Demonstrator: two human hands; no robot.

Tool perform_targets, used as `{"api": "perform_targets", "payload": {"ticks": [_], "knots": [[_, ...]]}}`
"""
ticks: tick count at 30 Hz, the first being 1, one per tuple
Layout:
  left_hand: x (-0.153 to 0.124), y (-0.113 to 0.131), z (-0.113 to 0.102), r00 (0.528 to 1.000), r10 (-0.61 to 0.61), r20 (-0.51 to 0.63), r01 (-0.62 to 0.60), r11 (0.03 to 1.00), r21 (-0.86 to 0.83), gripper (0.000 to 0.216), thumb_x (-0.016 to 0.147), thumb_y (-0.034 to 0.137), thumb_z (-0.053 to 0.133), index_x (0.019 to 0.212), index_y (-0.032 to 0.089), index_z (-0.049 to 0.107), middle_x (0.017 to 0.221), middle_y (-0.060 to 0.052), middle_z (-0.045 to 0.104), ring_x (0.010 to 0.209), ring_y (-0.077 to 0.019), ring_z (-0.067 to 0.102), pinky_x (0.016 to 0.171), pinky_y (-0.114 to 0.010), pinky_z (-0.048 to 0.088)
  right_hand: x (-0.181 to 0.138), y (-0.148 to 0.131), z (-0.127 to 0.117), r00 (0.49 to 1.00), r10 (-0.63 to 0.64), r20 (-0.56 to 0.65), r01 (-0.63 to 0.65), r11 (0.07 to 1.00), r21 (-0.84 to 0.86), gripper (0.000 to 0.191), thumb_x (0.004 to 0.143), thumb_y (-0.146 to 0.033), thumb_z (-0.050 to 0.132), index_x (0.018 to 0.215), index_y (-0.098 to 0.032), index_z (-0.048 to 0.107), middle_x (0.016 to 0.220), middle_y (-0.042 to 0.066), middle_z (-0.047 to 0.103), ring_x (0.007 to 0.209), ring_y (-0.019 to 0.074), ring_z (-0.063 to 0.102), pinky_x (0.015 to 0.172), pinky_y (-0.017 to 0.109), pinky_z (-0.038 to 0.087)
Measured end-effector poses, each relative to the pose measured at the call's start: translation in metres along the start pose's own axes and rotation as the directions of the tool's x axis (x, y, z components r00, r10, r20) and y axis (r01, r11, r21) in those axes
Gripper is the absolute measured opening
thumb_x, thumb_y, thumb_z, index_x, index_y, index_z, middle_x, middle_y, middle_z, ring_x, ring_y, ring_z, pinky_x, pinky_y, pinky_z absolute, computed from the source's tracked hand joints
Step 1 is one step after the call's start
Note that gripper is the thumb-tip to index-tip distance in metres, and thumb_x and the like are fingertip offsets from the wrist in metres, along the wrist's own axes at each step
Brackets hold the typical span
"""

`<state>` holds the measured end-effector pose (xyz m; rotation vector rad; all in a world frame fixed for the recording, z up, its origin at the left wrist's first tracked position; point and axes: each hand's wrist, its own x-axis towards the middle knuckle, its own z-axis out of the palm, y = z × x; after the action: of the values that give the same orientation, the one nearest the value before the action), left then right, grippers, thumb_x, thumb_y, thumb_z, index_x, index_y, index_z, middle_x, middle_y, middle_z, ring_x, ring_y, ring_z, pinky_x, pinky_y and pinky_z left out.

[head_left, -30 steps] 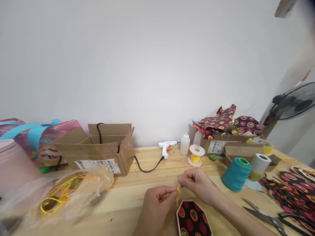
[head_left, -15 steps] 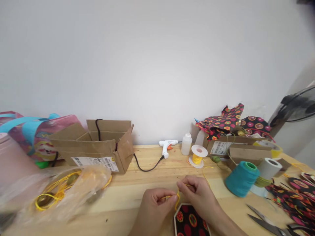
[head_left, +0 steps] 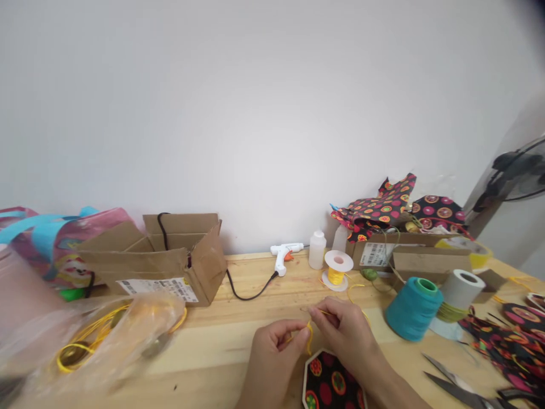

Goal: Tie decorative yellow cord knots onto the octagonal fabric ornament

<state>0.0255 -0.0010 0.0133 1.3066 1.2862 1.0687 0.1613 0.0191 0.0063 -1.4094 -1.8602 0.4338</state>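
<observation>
Two pinches: left hand, right hand, closed on yellow cord
Patterned panel: just below them
Spool: beyond

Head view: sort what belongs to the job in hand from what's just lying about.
Job: yellow cord, pinched by left hand and right hand; probably patterned octagon, cord spool.

Lying about, seemingly: glue gun, scissors, teal thread cone, white bottle, cardboard box.

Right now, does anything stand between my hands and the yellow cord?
Nothing visible does: the left hand and right hand both pinch the yellow cord directly. The octagonal patterned piece lies below, not between them.
</observation>
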Motion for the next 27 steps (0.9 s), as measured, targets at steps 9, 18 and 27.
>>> {"api": "perform_targets", "payload": {"ticks": [9, 18, 27], "knots": [[0.000, -0.003, -0.002, 0.990, -0.067, 0.127, 0.081, 0.991, -0.110, 0.015, 0.065, 0.024, 0.057, 0.071, 0.013, 0.066, 0.070, -0.005, 0.069, 0.067, -0.0193, 0.060, 0.061, -0.027, 0.046, -0.001, -0.009, -0.005, 0.998, -0.057, -0.017, 0.058, 0.997, 0.059, 0.029, 0.078, -0.030, 0.042, 0.056, -0.016, 0.054, 0.051, -0.002, 0.043, 0.050, 0.0091, 0.038, 0.047, 0.021, 0.025], [-0.003, -0.003, -0.003, 0.998, -0.038, 0.045, 0.039, 0.999, -0.014, 0.012, 0.067, 0.023, 0.054, 0.065, 0.014, 0.062, 0.063, -0.002, 0.064, 0.064, -0.0167, 0.056, 0.059, -0.024, 0.043, 0.000, -0.013, -0.011, 0.784, 0.275, 0.556, -0.612, 0.495, 0.617, 0.033, 0.075, -0.039, 0.037, 0.066, -0.014, 0.056, 0.039, -0.007, 0.035, 0.032, 0.0037, 0.016, 0.034, 0.018, 0.012], [0.001, -0.006, -0.011, 0.995, -0.062, 0.073, 0.074, 0.980, -0.187, 0.017, 0.068, 0.026, 0.055, 0.064, 0.012, 0.063, 0.053, 0.000, 0.059, 0.050, -0.0124, 0.052, 0.051, -0.022, 0.041, -0.005, -0.025, -0.007, 0.719, 0.181, 0.670, -0.678, 0.390, 0.623, 0.042, 0.066, -0.021, 0.034, 0.105, -0.012, 0.045, 0.039, -0.004, 0.054, 0.025, 0.0036, 0.017, 0.029, 0.015, 0.011]]}}
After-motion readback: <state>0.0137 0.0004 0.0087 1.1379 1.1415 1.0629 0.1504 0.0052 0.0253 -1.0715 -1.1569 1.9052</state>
